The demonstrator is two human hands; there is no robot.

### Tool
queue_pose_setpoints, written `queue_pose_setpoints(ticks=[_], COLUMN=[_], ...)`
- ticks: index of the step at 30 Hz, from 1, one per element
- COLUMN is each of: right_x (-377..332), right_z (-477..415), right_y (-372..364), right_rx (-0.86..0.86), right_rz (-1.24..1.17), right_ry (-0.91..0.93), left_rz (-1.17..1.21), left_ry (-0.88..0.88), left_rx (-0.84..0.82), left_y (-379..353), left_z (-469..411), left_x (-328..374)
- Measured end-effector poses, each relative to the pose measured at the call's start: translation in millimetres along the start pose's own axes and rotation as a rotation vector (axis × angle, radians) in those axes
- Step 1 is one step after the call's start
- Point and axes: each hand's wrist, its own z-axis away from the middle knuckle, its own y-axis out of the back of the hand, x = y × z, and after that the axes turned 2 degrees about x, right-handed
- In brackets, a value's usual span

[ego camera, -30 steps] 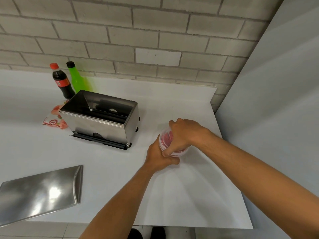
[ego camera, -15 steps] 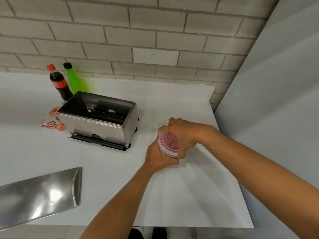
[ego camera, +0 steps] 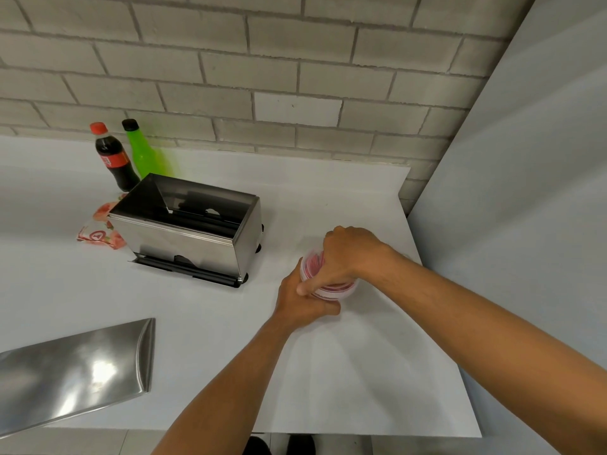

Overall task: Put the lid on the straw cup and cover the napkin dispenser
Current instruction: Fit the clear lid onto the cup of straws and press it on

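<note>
White tabletop carries everything, with a brick wall behind it and a pale grey panel closing off my right side. My right hand is clamped down over the top of the cup, fingers curled around its rim, so I cannot tell whether the lid is seated. Red straws show through the clear plastic under my palm. My left hand wraps the cup's lower part from the near side, its thumb touching my right fingers.

Left of the cup, apart from it, stands the steel dispenser, its top uncovered and dark inside. Its cover lies flat near the front left edge of the tabletop, well apart from the dispenser. Nothing stands between the cup and the dispenser, nor between the dispenser and its cover.

Behind the dispenser, a cola bottle and a green bottle stand upright, just beside each other, near the wall. A red-and-white packet lies against the dispenser's left end.
</note>
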Motion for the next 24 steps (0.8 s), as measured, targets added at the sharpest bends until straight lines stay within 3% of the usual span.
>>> queue_pose_setpoints(ticks=[5,10,21,24], right_x=[9,10,1,1], right_z=[4,1,2,3], right_y=[15,14,0,4], right_rx=[-0.176,-0.087,0.069,-0.014], right_rz=[-0.013,0.035,0.006,0.014], right_ry=[0.186,0.228,0.023,-0.009], left_rz=[0.022,0.027,-0.002,-0.002], left_ry=[-0.021,0.006,0.004,-0.009], left_rx=[-0.013,-0.011,0.017,0.008], left_y=[-1,0,-3,-2], left_z=[0,0,0,1], left_x=[5,2,-2,3])
